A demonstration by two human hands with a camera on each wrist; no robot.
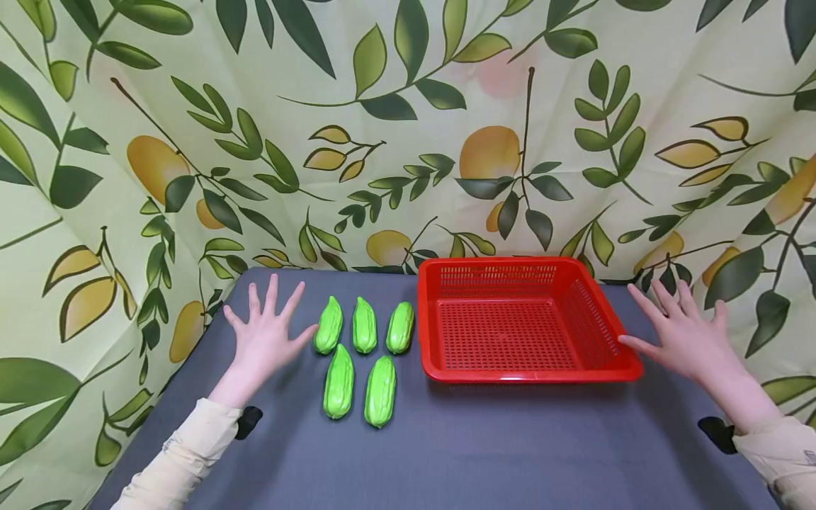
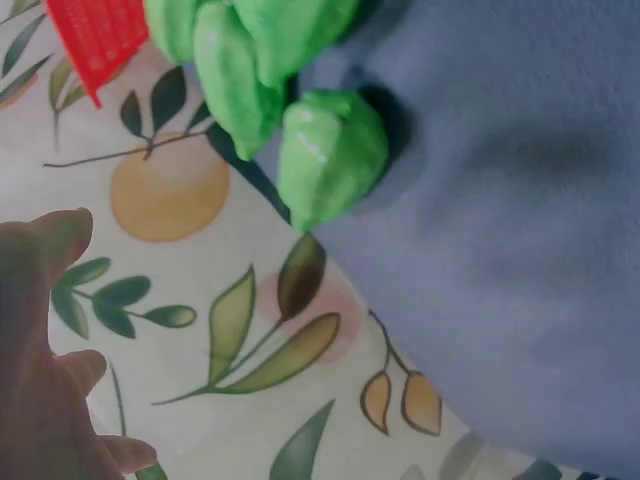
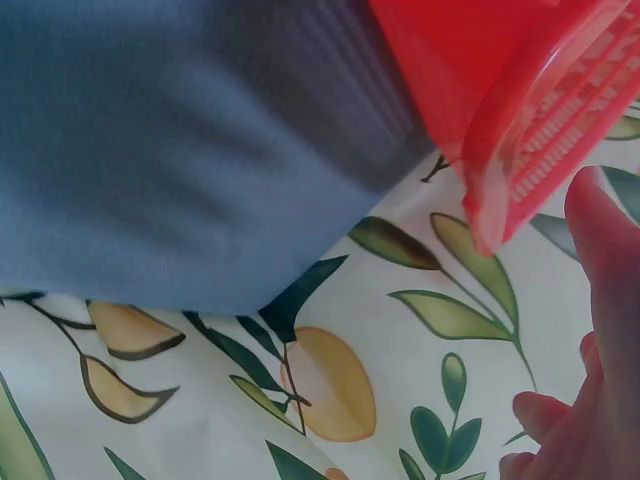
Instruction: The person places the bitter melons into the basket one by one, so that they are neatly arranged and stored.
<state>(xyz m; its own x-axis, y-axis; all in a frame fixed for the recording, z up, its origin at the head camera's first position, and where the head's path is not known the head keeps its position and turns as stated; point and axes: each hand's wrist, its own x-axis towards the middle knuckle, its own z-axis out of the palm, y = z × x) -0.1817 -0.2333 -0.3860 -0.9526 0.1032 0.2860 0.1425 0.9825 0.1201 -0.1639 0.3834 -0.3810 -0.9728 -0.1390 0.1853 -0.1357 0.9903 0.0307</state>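
Observation:
With fingers spread wide, my left hand [image 1: 268,333] hovers over the left side of the table, its thumb tip right beside the nearest of several glossy bright-green ridged gourds [image 1: 338,381]. These lie in two rows, three at the back and two in front. In the left wrist view the gourds [image 2: 333,155] show end-on near the table edge, and part of my left hand [image 2: 45,350] enters at lower left. My right hand [image 1: 688,336], fingers also spread, is at the right rim of a red plastic basket [image 1: 535,377] with mesh walls. Neither hand holds anything.
The basket stands right of the gourds at the table's back, with no items in it. A blue-grey cloth covers the table [image 1: 510,453]. Behind and to the left hangs a curtain [image 1: 408,184] printed with leaves and fruit.

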